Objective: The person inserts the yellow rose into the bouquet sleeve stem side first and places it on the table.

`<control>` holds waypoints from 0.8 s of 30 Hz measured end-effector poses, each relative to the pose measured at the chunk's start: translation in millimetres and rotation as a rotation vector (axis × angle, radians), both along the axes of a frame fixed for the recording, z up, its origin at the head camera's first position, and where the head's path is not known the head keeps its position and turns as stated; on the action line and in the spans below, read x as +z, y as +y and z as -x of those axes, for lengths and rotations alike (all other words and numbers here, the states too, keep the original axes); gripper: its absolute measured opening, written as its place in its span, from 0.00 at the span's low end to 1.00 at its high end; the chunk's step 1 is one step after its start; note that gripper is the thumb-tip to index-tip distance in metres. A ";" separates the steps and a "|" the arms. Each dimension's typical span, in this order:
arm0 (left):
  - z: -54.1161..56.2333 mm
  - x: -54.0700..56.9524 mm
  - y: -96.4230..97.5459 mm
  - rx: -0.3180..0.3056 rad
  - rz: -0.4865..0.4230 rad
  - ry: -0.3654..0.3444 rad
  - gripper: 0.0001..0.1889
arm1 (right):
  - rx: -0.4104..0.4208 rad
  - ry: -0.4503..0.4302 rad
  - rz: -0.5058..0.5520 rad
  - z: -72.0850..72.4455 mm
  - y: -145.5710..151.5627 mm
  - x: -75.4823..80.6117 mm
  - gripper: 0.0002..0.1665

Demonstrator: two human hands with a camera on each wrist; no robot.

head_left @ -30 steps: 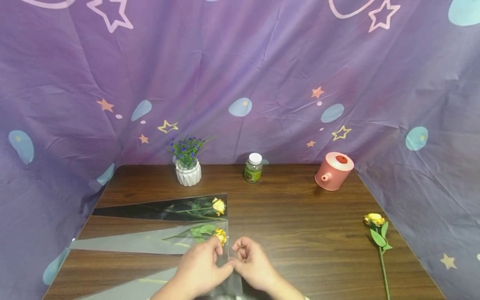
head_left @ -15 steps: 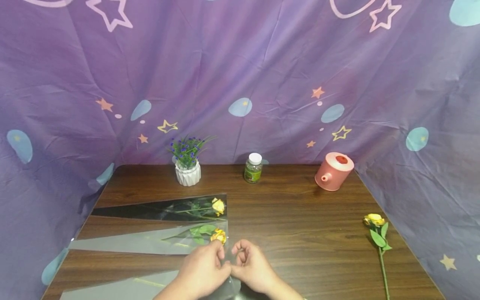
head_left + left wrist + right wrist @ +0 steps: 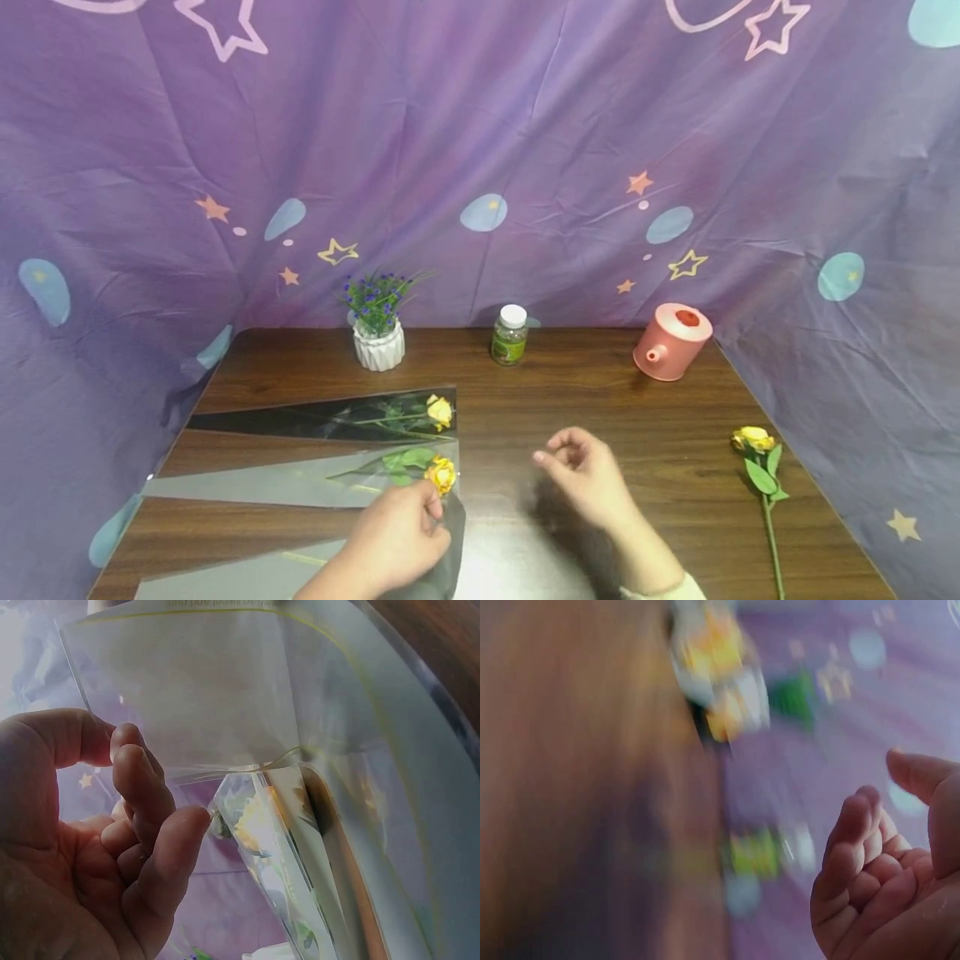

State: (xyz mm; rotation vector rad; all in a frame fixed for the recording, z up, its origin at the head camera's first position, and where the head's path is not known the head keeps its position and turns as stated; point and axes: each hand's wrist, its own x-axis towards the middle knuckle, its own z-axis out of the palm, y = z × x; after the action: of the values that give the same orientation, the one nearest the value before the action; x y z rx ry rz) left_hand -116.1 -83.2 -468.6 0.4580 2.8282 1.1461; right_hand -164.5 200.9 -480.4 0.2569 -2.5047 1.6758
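Observation:
At the front left, my left hand (image 3: 397, 537) pinches the mouth of a grey-and-clear tapered flower sleeve (image 3: 240, 571). In the left wrist view that sleeve (image 3: 210, 690) spreads out beside my fingers, its mouth held apart. My right hand (image 3: 588, 479) hovers over the middle of the table, fingers loosely curled round nothing. Just beyond my left hand lies a second grey sleeve (image 3: 247, 490) with a yellow rose (image 3: 441, 474) inside. Behind it, a black-backed sleeve (image 3: 277, 421) contains another yellow rose (image 3: 439, 412). A loose yellow rose (image 3: 752, 439) with a green stem lies at the right edge.
Along the back of the wooden table (image 3: 570, 392) stand a white pot (image 3: 379, 347) of purple flowers, a white-capped jar (image 3: 509, 340) and a pink watering can (image 3: 670, 343). A purple patterned cloth (image 3: 420, 150) hangs behind.
My right hand has let go of the sleeve's mouth and moved right and away from my left hand. The left hand has stayed at the sleeve, shifting slightly left.

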 end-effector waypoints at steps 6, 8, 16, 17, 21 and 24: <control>1.1 -0.2 -1.1 0.000 0.010 0.011 0.10 | -0.326 0.151 -0.332 13.7 83.0 30.0 0.09; 1.1 -0.1 -1.4 -0.001 0.012 0.012 0.10 | -0.402 0.141 -0.449 15.6 112.1 34.1 0.12; 0.1 1.7 -2.2 0.009 0.010 -0.001 0.10 | -0.499 -0.209 -0.773 11.1 215.4 22.9 0.28; -0.1 1.9 -2.3 0.011 0.007 -0.005 0.10 | -0.493 -0.284 -0.796 8.6 224.8 20.2 0.30; -1.1 2.3 -2.7 0.022 -0.004 -0.013 0.09 | -0.457 -0.514 -0.832 -0.2 247.4 6.2 0.40; -1.6 2.1 -3.2 0.031 -0.008 -0.004 0.09 | -0.454 -0.574 -0.831 -3.0 252.1 -3.5 0.42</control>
State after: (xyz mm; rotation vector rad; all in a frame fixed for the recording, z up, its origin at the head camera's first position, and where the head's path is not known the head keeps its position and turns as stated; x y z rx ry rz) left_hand -114.4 -86.4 -466.5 0.4129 2.8386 1.1624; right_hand -161.5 453.1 -483.9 -0.7791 -3.1876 0.5158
